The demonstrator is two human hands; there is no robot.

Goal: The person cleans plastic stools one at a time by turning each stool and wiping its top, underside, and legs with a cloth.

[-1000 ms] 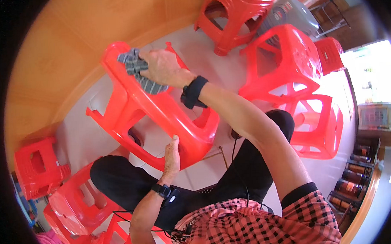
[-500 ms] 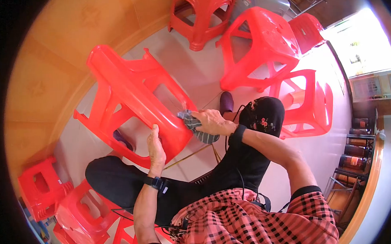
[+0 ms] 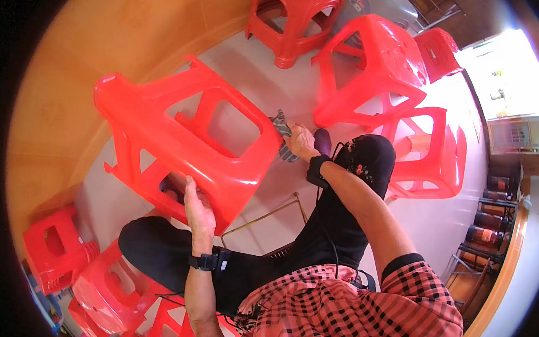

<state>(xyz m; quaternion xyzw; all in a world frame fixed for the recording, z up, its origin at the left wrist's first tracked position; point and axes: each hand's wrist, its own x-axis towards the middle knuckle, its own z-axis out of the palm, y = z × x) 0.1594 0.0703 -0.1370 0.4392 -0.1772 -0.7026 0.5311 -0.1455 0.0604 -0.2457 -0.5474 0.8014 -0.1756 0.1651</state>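
Observation:
A red plastic stool (image 3: 179,145) is tilted on its side in front of my knees, its smooth seat edge towards me. My left hand (image 3: 200,211) grips the near end of this stool, with the thumb on its outer face and the other fingers partly hidden. At the stool's right side my right hand (image 3: 300,141) is closed on a grey striped cloth (image 3: 281,124), which is bunched against or close beside the stool's leg frame.
More red stools stand at the upper right (image 3: 367,70), right (image 3: 429,154) and lower left (image 3: 116,287). A grey container (image 3: 375,10) is behind them. An orange wall (image 3: 88,74) runs along the left; bottles on a rack (image 3: 485,235) are at the right.
The cloth in my right hand has moved from the stool's seat down to its right side. The stool has turned, showing more of its leg frame. My left hand has shifted left with it.

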